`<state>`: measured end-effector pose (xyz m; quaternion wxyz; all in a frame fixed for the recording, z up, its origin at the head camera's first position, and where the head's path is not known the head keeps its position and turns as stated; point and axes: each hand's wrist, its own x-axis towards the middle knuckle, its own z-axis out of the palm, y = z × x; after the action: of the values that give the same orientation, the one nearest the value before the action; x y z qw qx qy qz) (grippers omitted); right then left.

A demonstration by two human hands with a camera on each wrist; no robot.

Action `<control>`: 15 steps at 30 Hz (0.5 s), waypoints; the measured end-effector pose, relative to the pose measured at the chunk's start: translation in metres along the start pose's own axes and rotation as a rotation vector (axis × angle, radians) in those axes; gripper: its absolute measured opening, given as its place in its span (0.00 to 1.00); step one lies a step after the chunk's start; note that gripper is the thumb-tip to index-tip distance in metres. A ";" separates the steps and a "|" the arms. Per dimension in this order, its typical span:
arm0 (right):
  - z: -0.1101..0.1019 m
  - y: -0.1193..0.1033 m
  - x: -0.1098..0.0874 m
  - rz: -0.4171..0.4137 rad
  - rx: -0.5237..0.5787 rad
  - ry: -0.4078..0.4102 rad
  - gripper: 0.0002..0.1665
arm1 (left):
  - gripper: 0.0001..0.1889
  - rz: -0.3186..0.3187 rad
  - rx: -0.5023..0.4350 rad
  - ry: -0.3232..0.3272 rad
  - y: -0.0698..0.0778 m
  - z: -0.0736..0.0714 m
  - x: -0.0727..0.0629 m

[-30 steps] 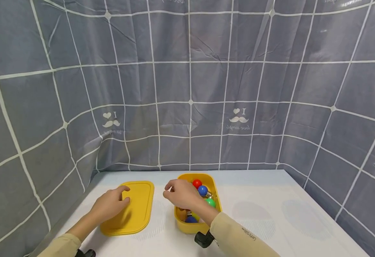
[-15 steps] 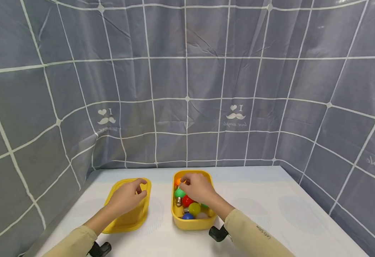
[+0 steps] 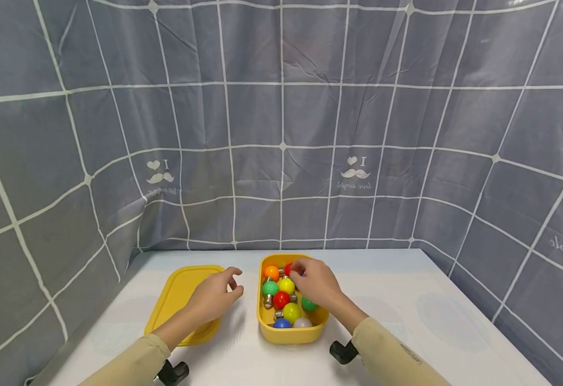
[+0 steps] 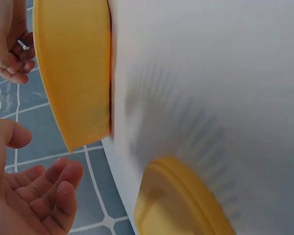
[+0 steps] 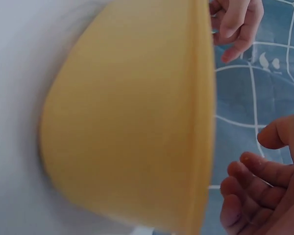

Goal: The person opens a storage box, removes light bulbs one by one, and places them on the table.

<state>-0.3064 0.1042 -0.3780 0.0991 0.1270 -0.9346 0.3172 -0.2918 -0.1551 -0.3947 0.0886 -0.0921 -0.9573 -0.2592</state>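
The head view showed us the right hand (image 3: 317, 281), fingers loosely bent and nothing visible between them, above the far right of the box (image 3: 292, 336), a red bulb (image 3: 288, 268) just beside its fingertips. Most other bulbs (image 3: 281, 300) lay leftward and nearer us along the box's long axis. Of the 2 hands, the left hand (image 3: 214, 296), loosely curved and bare, was farther off, near the lid (image 3: 180, 292).

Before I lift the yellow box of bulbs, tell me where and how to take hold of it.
Probably by the long side walls of the yellow box, under its rim, coming from left and right at once. It stands upright and open with bulbs inside, so level support should keep them in; the walls flare outward toward the rim, giving a catch.
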 end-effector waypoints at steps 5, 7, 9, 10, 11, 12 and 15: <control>-0.002 0.014 -0.002 0.013 -0.041 0.068 0.11 | 0.23 0.010 -0.007 0.001 0.007 0.010 0.001; -0.001 0.021 -0.002 0.027 -0.059 0.088 0.13 | 0.23 0.013 -0.013 -0.001 0.009 0.013 0.001; -0.001 0.026 -0.002 0.051 -0.064 0.100 0.15 | 0.24 0.018 -0.015 -0.004 0.012 0.016 0.001; -0.001 0.029 -0.003 0.066 -0.061 0.105 0.15 | 0.24 0.018 -0.018 -0.006 0.014 0.018 0.001; -0.001 0.032 -0.003 0.075 -0.060 0.111 0.16 | 0.24 0.019 -0.020 -0.010 0.016 0.019 0.001; -0.001 0.034 -0.004 0.082 -0.058 0.114 0.16 | 0.24 0.016 -0.026 -0.017 0.017 0.021 0.001; -0.002 0.042 -0.005 0.094 -0.058 0.125 0.16 | 0.24 0.024 -0.041 -0.029 0.021 0.026 0.000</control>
<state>-0.3143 0.1378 -0.4015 0.1457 0.0600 -0.9403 0.3018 -0.2907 -0.1236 -0.4068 0.0757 -0.1091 -0.9519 -0.2763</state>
